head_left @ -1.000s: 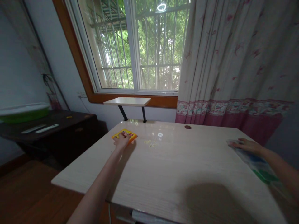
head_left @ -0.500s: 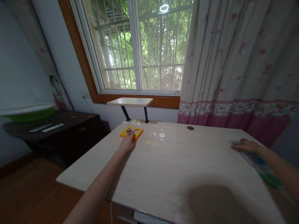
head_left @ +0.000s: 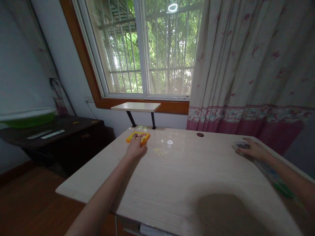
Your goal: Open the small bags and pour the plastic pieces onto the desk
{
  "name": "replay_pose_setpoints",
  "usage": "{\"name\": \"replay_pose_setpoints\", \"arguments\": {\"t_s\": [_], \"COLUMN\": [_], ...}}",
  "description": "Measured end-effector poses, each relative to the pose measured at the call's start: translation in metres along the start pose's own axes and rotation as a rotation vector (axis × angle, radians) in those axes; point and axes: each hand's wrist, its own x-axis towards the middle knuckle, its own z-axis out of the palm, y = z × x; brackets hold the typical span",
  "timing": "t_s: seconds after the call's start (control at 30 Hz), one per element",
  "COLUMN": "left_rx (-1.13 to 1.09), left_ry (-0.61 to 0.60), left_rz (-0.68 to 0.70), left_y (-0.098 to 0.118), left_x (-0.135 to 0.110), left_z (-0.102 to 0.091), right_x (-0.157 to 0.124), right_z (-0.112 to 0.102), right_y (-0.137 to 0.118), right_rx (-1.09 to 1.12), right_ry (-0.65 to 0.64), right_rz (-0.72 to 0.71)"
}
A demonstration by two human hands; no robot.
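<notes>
Toward the back left of the table [head_left: 177, 183], my left hand [head_left: 135, 147] rests on a flat yellow-orange box [head_left: 145, 137] with a red label. Its fingers stretch over the top, and the thumb stands apart beside the near edge. Small pale-yellow bits [head_left: 159, 151] lie scattered just right of this hand. At the table's right side, my right hand [head_left: 253, 149] is curled around a clear, roundish object [head_left: 238, 146] with something dark in it; its exact kind is blurred. Beneath the right forearm lies a clear plastic package [head_left: 270, 173] with blue and green parts, partly hidden.
A small raised shelf [head_left: 137, 106] on black legs stands at the table's back edge. Near the curtain [head_left: 246, 65] is a round brown cable hole [head_left: 200, 134]. To the left, a dark side table [head_left: 73, 134] carries a green basin [head_left: 29, 118] and flat white items.
My right hand has moved slightly left with the clear object, which now shows more fully. My left hand has shifted on the box, its thumb spreading rightward. The box stays put.
</notes>
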Motion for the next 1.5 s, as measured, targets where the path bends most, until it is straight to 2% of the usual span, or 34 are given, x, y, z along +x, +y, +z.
{"name": "replay_pose_setpoints", "arguments": {"t_s": [0.03,0.13,0.17,0.2,0.27,0.33,0.4,0.53,0.6,0.67,0.77,0.9,1.07,1.23,1.37,1.5], "left_rx": [-0.04,-0.2,-0.267,-0.439,-0.597,-0.891,-1.078,-1.081,-1.039,-0.978,-0.865,-0.765,-0.813,-0.924,-0.919,-0.862], "left_ry": [0.009,-0.099,-0.153,-0.236,-0.308,-0.36,-0.386,-0.388,-0.39,-0.387,-0.363,-0.3,-0.189,-0.215,-0.268,-0.265], "left_rz": [0.007,0.054,0.064,0.038,0.021,-0.075,-0.125,0.016,0.103,0.14,0.145,0.177,0.044,-0.003,0.055,0.112], "left_y": [0.01,0.046,0.057,0.068,0.084,0.092,0.092,0.082,0.079,0.078,0.08,0.082,0.075,0.075,0.081,0.082], "left_x": [-0.002,-0.007,-0.007,-0.008,-0.011,-0.015,-0.021,-0.03,-0.032,-0.033,-0.035,-0.036,-0.033,-0.035,-0.039,-0.04], "left_z": [0.001,0.012,0.017,0.022,0.031,0.038,0.04,0.034,0.03,0.027,0.026,0.028,0.03,0.03,0.029,0.03], "right_x": [-0.003,-0.013,-0.017,-0.022,-0.035,-0.052,-0.07,-0.101,-0.111,-0.117,-0.122,-0.125,-0.128,-0.136,-0.14,-0.141], "right_z": [0.001,0.012,0.019,0.029,0.051,0.075,0.097,0.121,0.126,0.129,0.134,0.134,0.125,0.121,0.121,0.121], "right_y": [-0.022,-0.103,-0.131,-0.158,-0.207,-0.247,-0.279,-0.323,-0.334,-0.338,-0.333,-0.319,-0.308,-0.31,-0.312,-0.311], "right_rx": [0.062,0.295,0.402,0.522,0.787,1.052,1.242,1.389,1.404,1.403,1.329,1.171,0.895,0.688,0.624,0.608], "right_ry": [-0.067,-0.071,-0.087,-0.11,-0.145,-0.211,-0.249,-0.357,-0.409,-0.4,-0.343,-0.306,-0.128,-0.074,-0.099,-0.168], "right_rz": [-0.064,-0.14,-0.155,-0.183,-0.275,-0.312,-0.295,-0.251,-0.262,-0.291,-0.384,-0.59,-0.711,-0.841,-0.812,-0.739]}}
